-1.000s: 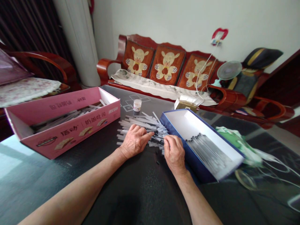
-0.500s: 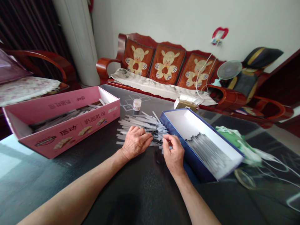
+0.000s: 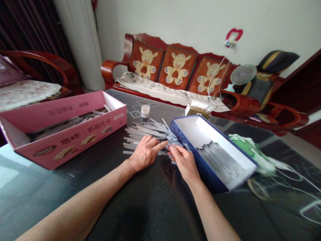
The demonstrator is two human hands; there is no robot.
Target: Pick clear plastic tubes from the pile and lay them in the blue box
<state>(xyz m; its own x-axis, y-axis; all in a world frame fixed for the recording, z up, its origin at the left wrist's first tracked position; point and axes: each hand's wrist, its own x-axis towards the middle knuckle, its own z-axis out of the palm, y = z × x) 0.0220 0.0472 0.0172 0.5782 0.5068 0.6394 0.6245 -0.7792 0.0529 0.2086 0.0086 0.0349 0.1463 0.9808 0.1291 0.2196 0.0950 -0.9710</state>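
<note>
A loose pile of thin whitish plastic tubes (image 3: 140,134) lies on the dark table, with my two hands at its near edge. My left hand (image 3: 145,152) rests over the pile, its index finger stretched toward the right hand and its other fingers curled; whatever is under them is hidden. Close beside it, my right hand (image 3: 184,162) has thumb and index finger pinched together, on something too small to make out. To the right, a blue box (image 3: 200,157) with a white inside holds a row of slim clear tubes (image 3: 220,160) with dark ends.
At left stands a long pink box (image 3: 72,139) holding more loose tubes. A small white-lidded jar (image 3: 145,111) is behind the pile. Right of the blue box lie a green and white plastic bag (image 3: 250,152) and white cables. A wooden sofa (image 3: 156,87) stands beyond the table.
My left index finger has straightened toward the right hand. The right hand has moved slightly left, closer to the left fingertips. The whole view has shifted a little.
</note>
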